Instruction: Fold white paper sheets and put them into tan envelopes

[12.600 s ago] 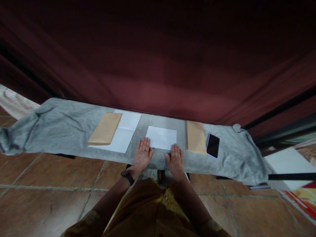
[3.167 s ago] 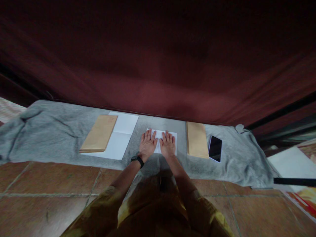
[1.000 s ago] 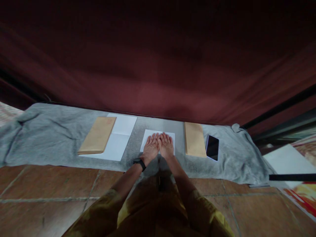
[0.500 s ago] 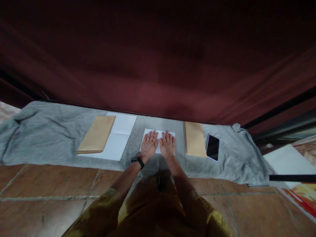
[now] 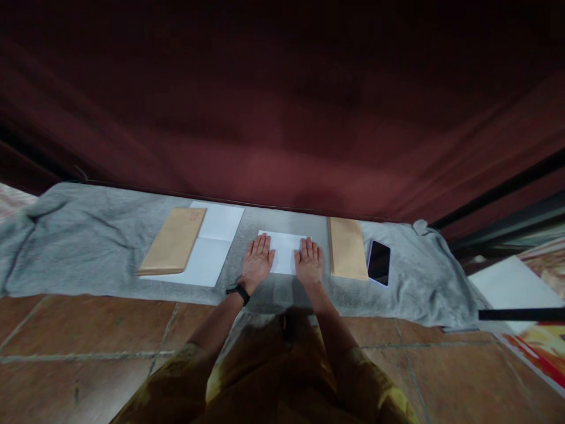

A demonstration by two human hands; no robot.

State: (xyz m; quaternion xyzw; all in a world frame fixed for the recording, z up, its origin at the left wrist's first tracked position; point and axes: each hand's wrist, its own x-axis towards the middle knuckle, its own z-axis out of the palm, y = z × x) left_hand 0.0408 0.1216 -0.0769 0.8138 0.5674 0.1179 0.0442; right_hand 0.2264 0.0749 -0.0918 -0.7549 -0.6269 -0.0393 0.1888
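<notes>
A small white sheet of paper (image 5: 283, 253) lies flat on the grey cloth (image 5: 106, 241) in front of me. My left hand (image 5: 258, 259) rests palm down over its left edge, fingers spread and holding nothing. Over the right edge lies my right hand (image 5: 309, 262), also flat with fingers apart. The paper's middle shows between the hands; its side edges are partly hidden under them. A dark band is on my left wrist.
Left of my hands, brown envelopes (image 5: 174, 241) overlap creased white paper (image 5: 216, 247). To the right lie more brown envelopes (image 5: 348, 247) and a dark-screened phone (image 5: 379, 263). A dark red surface (image 5: 282, 118) rises behind the cloth; white paper (image 5: 514, 288) lies far right.
Both hands have slid apart over the paper, the left one leftward and the right one rightward, uncovering its middle.
</notes>
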